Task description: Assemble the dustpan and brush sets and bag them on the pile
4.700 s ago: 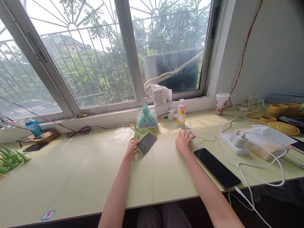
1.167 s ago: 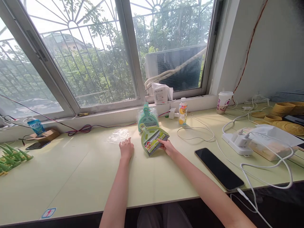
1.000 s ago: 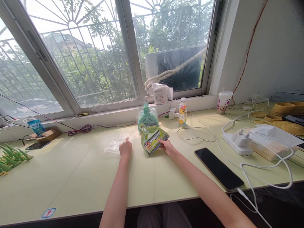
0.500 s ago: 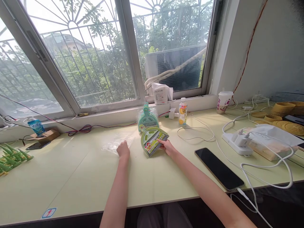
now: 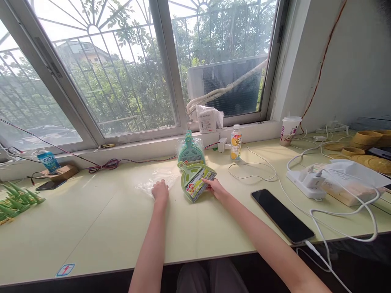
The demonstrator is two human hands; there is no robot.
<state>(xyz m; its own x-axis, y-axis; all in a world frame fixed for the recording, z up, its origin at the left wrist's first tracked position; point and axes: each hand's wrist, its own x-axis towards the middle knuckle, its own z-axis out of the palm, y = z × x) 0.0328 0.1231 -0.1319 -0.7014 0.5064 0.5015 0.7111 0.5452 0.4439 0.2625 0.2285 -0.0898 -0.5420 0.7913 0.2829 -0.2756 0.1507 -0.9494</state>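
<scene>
My right hand [image 5: 214, 186] grips a small green dustpan-and-brush set [image 5: 198, 179] by its right side. The set is tilted, its handle pointing up and left and a printed label across its face. My left hand [image 5: 160, 190] has its fingers curled on a clear plastic bag [image 5: 145, 185] that lies crumpled on the table. Just behind the green set, a stack of teal dustpans [image 5: 190, 151] in clear wrapping leans by the window ledge; its lower part is hidden.
To the right lie a black phone [image 5: 281, 215] on a white cable, a power strip [image 5: 305, 185] and a tissue pack [image 5: 345, 189]. Behind stand a drink bottle [image 5: 236, 143] and a paper cup [image 5: 289, 131]. At left are green spiky pieces [image 5: 18, 203] and a blue pouch [image 5: 49, 162].
My left hand has shifted slightly, its fingers loosening a little and the plastic bag moving slightly to the right. My right hand and the green set stay almost where they were.
</scene>
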